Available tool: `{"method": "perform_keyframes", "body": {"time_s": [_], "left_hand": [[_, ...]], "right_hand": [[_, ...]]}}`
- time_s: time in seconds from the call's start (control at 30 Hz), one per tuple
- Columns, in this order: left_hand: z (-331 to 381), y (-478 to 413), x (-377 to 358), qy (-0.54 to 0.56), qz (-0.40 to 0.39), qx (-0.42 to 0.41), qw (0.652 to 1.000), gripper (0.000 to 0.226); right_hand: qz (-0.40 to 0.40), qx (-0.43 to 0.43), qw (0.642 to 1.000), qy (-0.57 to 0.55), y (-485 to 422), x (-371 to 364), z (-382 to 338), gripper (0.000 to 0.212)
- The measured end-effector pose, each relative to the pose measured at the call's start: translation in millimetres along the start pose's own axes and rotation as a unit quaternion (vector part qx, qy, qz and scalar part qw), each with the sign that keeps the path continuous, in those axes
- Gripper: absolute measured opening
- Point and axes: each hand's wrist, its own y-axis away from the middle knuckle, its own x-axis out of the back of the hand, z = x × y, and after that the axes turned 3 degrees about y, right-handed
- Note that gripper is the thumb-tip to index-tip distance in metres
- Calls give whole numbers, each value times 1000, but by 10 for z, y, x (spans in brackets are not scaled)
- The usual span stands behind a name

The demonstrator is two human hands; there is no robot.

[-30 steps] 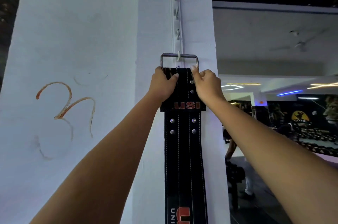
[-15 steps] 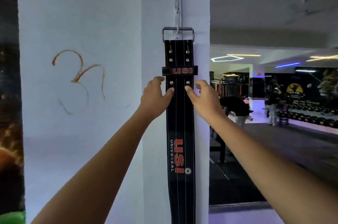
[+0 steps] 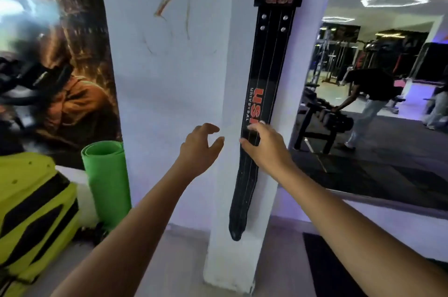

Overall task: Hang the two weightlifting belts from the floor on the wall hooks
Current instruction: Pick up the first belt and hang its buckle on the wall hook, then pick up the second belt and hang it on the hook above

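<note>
Nearby, green mat (image 3: 106, 183), belt (image 3: 263, 93) hanging

Belt (image 3: 263, 73) top (buckle, hook) beyond the upper edge.

White painted pillar (image 3: 174, 83) bears an orange scrawled mark (image 3: 162, 1). Left: dark orange-toned wall poster (image 3: 60, 66), rolled green foam mat (image 3: 106, 183) upright against the pillar, neon-yellow and black padded object (image 3: 34, 212). Right: large wall mirror (image 3: 388, 175) showing hexagonal ceiling lights (image 3: 395, 1), black bench (image 3: 317, 127), grey floor (image 3: 184, 260).
</note>
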Motion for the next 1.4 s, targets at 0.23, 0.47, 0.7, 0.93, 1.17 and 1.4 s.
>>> {"method": "perform_keyframes", "body": {"time_s": [0.23,0.47,0.7,0.93,1.17,1.4], "left_hand": [[-880,988,189,-14,3,140,990,32],[-2138,1903,455,3,1,315,949,31],[-3468,2597,581,57,14,463,884,29],[-4817,3475,88,116,52,620,774,28],[-6362,4650,-1048,175,148,743,629,17],[-7830,5177,-2093,257,295,763,514,29]], "right_hand": [[-160,-6,987,-34,881,-819,-261,43],[-311,-62,945,-78,1642,-2048,-594,39],[-434,-171,878,-110,2422,-3421,-752,35],[-544,-222,803,-106,3274,-4873,-507,33],[-614,-228,750,-93,4334,-6735,277,26],[-635,-239,730,-81,5363,-8173,1178,26]]}}
